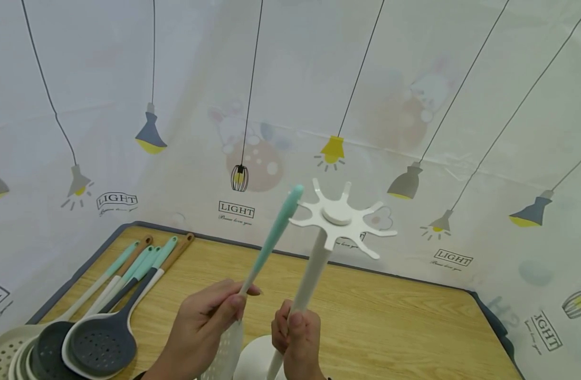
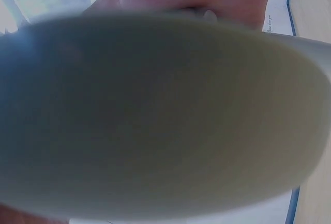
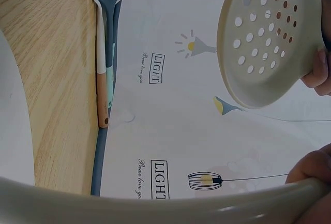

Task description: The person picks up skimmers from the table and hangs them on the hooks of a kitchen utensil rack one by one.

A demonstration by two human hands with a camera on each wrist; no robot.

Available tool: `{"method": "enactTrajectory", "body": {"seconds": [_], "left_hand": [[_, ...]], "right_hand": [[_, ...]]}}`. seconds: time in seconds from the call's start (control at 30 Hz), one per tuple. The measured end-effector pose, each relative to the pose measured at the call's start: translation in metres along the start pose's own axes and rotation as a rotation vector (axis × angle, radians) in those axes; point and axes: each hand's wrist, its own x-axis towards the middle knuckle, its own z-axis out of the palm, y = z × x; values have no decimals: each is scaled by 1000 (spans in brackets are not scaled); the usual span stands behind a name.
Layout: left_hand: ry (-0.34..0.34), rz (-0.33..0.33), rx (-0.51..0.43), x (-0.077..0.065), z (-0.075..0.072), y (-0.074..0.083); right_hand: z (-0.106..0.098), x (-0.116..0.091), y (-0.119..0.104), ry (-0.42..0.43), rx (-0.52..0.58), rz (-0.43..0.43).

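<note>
My left hand (image 1: 202, 322) pinches a cream skimmer (image 1: 275, 237) near where its stem meets the mint handle. The handle points up and the perforated bowl hangs below the hand. In the left wrist view, the blurred bowl of the skimmer (image 2: 165, 120) covers most of the picture. My right hand (image 1: 299, 335) grips the pole of a white utensil stand (image 1: 311, 272), which leans to the right. Its hook ring (image 1: 330, 229), with several splayed arms, tops the pole. The mint handle's tip overlaps one arm in the head view. A round white base (image 1: 254, 359) shows below the hands.
Several ladles and slotted spoons (image 1: 102, 340) lie nested on the left of the wooden tabletop (image 1: 394, 322), with mint and brown handles pointing away. A dark edge (image 1: 404, 278) borders the table. A pale sheet printed with lamps (image 1: 290, 105) stands behind it.
</note>
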Motion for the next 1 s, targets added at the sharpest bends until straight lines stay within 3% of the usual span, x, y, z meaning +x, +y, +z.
{"method": "enactTrajectory", "body": {"seconds": [0.57, 1.0], "left_hand": [[-12, 65, 32, -1, 3, -4], [-4, 106, -36, -1, 8, -12]], "right_hand": [[0, 0, 0, -4, -2, -13], [0, 0, 0, -5, 5, -9]]}}
